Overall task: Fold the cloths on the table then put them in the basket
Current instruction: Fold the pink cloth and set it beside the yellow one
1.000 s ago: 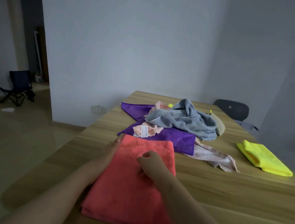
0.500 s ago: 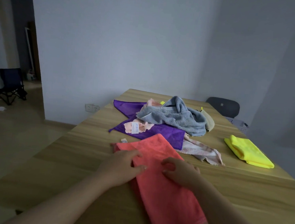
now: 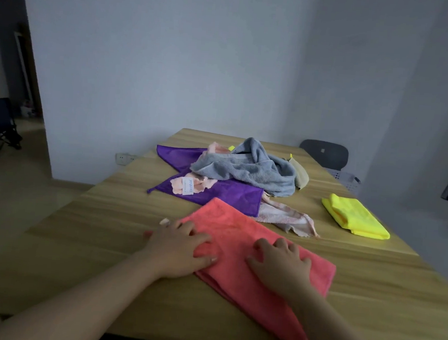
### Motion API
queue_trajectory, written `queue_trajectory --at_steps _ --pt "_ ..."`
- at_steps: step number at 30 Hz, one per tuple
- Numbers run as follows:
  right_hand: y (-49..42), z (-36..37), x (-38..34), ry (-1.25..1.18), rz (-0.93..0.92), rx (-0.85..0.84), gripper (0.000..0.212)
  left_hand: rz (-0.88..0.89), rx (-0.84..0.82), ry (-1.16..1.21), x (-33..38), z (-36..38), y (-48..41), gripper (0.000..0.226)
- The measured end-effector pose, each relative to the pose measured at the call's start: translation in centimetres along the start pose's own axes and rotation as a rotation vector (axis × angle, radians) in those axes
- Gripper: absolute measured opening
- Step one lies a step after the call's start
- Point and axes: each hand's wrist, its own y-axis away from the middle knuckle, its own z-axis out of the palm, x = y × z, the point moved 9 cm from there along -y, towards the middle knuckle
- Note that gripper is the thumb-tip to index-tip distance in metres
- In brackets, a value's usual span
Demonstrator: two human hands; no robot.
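- Coral cloth [image 3: 242, 233] lies on the near bench [image 3: 99, 240], folded into a long strip.
- Left hand [image 3: 179, 249] and right hand [image 3: 282, 265] rest flat on it, fingers spread, pinching nothing.
- Probably soft, light, limp, and may slide on wood; pinch both corners of one short end.

The wooden table [image 3: 92, 226] bore a coral cloth [image 3: 239, 232], a purple cloth [image 3: 229, 194], a pale cloth [image 3: 281, 216] and, apart, a folded yellow cloth [image 3: 356, 215].
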Motion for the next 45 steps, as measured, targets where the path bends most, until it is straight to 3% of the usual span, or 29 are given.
queue_trajectory --at_steps 4,8,12,17,21,23,26,28,30,34,37,39,41,45 --pt "-1.4 0.0 -0.3 -0.045 -0.109 -0.024 0.041 -0.034 -0.115 0.141 0.3 -0.7 0.6 0.036" --pt "-1.6 -0.2 -0.4 -0.101 -0.106 0.054 0.04 -0.004 0.166 0.24 1.1 -3.1 -0.3 0.034" --pt "-1.3 1.3 1.2 -0.053 -0.048 0.016 0.05 -0.034 -0.101 0.144 1.9 2.0 -1.2 0.058" --pt "-2.5 2.4 3.0 -0.039 -0.052 -0.091 0.06 -0.076 -0.101 0.081 0.9 3.3 -2.5 0.064" --pt "-2.9 1.4 2.1 -0.089 -0.097 -0.026 0.055 -0.108 -0.074 0.099 0.4 2.6 -3.1 0.064" --pt "-2.4 -0.5 2.3 -0.194 -0.073 0.139 0.046 -0.083 0.044 0.14 0.5 1.4 -2.8 0.06" --pt "0.4 -3.8 4.3 -0.294 0.021 0.492 0.024 -0.007 0.477 0.407 0.3 -2.7 -0.3 0.037" --pt "1.9 -4.3 5.6 -0.294 0.042 0.551 0.016 -0.02 0.692 0.485 -0.8 -4.4 2.0 0.022" --pt "2.7 -3.9 6.7 -0.292 0.036 0.487 0.016 -0.087 0.754 0.492 -2.1 -4.6 3.3 0.017" --pt "4.3 -2.9 8.3 -0.454 -0.056 0.284 0.02 -0.267 0.566 0.505 -4.6 -2.2 4.1 0.027" --pt "5.7 -1.8 8.3 -0.41 -0.174 0.097 0.036 -0.188 0.361 0.537 -4.7 -0.6 5.2 0.048" --pt "6.4 -1.7 8.3 -0.397 -0.221 0.058 0.04 -0.106 0.259 0.507 -4.4 -0.2 6.0 0.053" --pt "6.8 -2.1 8.4 -0.427 -0.219 0.077 0.036 -0.06 0.244 0.522 -4.2 -0.3 6.8 0.043" --pt "7.4 -2.9 8.2 -0.472 -0.238 0.162 0.037 -0.058 0.408 0.688 -5.1 -1.5 7.9 0.037"
